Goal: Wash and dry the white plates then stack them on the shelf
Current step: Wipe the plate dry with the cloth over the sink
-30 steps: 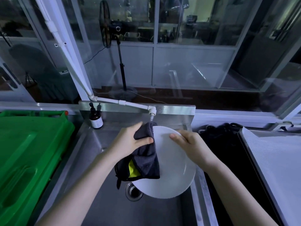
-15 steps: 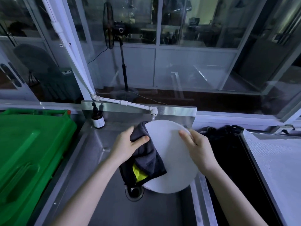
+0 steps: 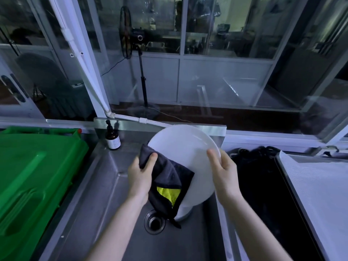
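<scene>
Seen from the head camera, a white plate [image 3: 185,159] is tilting above a steel sink [image 3: 105,194] at frame centre, its upper rim hiding the tap and its lower left edge disappearing behind a dark cloth [image 3: 167,178]. The left hand [image 3: 140,175] is clutching that cloth against the plate, thumb on top. The right hand [image 3: 224,171] is gripping the plate's right rim, its fingers going out of sight behind. A second white piece below the cloth is hard to make out. A brown pump bottle [image 3: 112,138] is standing at the sink's back left corner.

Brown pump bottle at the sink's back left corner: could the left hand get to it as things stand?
Probably yes, but not freely. The pump bottle stands in the open, nothing between it and the left hand. That hand, however, grips the dark cloth against the white plate, so it would first have to let go.
</scene>
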Tool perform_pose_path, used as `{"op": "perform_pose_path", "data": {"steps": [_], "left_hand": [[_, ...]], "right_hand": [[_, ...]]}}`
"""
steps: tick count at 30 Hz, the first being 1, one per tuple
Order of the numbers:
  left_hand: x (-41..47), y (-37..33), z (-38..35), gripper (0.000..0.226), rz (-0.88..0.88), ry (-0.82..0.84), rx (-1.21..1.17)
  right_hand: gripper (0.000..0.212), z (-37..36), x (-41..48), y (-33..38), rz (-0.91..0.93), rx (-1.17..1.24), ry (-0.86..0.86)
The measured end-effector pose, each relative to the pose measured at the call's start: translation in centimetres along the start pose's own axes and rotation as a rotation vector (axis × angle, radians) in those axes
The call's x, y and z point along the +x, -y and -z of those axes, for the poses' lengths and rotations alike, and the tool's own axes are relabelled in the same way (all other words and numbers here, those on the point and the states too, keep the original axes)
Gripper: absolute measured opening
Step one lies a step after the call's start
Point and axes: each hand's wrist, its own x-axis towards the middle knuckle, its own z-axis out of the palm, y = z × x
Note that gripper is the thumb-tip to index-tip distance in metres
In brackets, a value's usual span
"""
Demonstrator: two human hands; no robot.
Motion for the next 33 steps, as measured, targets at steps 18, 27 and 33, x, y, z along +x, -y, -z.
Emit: {"op": "perform_pose_path", "data": {"steps": [18,27,33], "left_hand": [[0.7,-1.9,0.9,0.029,-0.314,0.217,0.37],[0.5,-3.0,0.3,0.027,-0.464,0.445,0.544],[0.8,-2.5,1.2,0.039,-0.371,0.361,0.498]], "right_hand": [[0.055,1.9,1.6,-0.4,0.144,-0.229,0.043],[0.045,1.5,1.8,1.2,0.457,-0.535,0.269],[0.053,2.3,1.1,-0.1,0.171,-0.286,0.061]]}}
